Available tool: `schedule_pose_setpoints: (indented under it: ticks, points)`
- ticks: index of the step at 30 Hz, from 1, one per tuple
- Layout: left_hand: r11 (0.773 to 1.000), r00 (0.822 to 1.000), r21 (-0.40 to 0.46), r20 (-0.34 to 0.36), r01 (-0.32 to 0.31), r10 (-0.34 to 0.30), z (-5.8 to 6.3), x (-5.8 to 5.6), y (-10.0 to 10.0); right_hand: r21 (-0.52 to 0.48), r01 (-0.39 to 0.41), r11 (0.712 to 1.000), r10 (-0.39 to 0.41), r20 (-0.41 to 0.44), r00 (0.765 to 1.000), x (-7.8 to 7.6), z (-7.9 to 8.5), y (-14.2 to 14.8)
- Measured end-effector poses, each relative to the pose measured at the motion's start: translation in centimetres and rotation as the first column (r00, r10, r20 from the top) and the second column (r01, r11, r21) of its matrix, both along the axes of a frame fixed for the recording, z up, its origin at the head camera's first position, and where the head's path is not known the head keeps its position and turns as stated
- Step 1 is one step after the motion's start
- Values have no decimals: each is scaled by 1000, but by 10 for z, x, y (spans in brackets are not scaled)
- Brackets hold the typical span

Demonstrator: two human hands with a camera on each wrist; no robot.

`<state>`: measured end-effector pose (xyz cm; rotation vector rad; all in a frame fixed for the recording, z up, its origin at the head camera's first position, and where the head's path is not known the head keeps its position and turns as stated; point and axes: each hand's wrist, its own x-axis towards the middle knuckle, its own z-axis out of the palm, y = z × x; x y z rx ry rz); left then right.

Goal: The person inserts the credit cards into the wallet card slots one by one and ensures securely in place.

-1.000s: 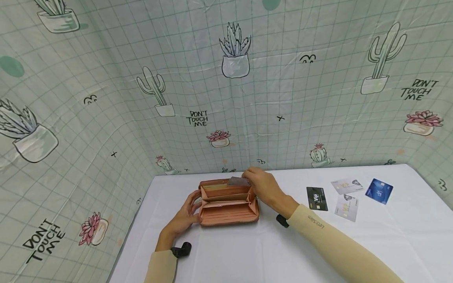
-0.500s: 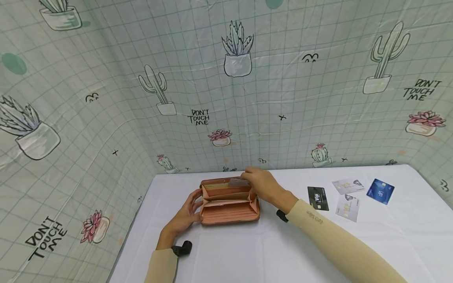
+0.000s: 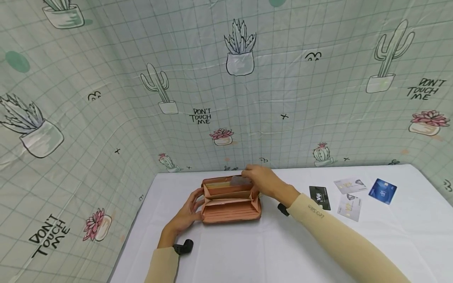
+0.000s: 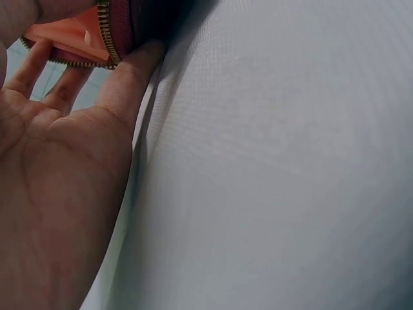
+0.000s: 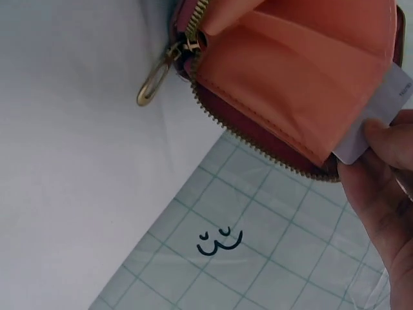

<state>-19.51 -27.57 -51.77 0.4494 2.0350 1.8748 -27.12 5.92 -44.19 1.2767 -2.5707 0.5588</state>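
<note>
An unzipped pink-orange zip-around wallet point(image 3: 231, 213) stands with its compartments facing up on the white table. My left hand point(image 3: 186, 214) holds its left end, thumb at the near side and fingers toward the back; the left wrist view has this hand point(image 4: 64, 174) at the brass zip edge. At the wallet's back right corner, my right hand point(image 3: 265, 182) pinches a grey card point(image 3: 240, 181) between thumb and fingers. The right wrist view has that card point(image 5: 381, 106) partly down behind the orange lining point(image 5: 277, 77). Yellowish card edges point(image 3: 217, 185) show in the back slot.
Right of the wallet lie a black VIP card point(image 3: 319, 197), two silver VIP cards, one farther back point(image 3: 349, 185) and one nearer point(image 3: 349, 207), and a blue card point(image 3: 383, 191). A gridded cactus-print cloth point(image 3: 269, 137) hangs behind the table. A zip pull point(image 5: 153, 82) dangles from the wallet.
The grey card's tilt in the back slot has shifted slightly under the right hand. The left hand still holds the wallet's left end. The head view has drifted a little.
</note>
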Motion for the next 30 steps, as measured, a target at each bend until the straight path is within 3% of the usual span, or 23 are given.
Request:
schedule_pose_setpoints:
  ticks: [9,14,19,30]
  points:
    - [1000,1000,-1,4,9,-9,3,0,1,46,-20,999,19,15,1000,-7,3,1]
    - [1000,1000,-13,24,-4,4,3,-1,2,-47,-2,999,6,86,996,-10,-2,3]
    - [1000,1000,-26,27,-8,9,2,1,1,-98,-31,995,39,81,996,-13,-8,6]
    - [999,999,-47,42,-24,26,5,1,3,46,-55,997,53,38,998,-14,-4,-4]
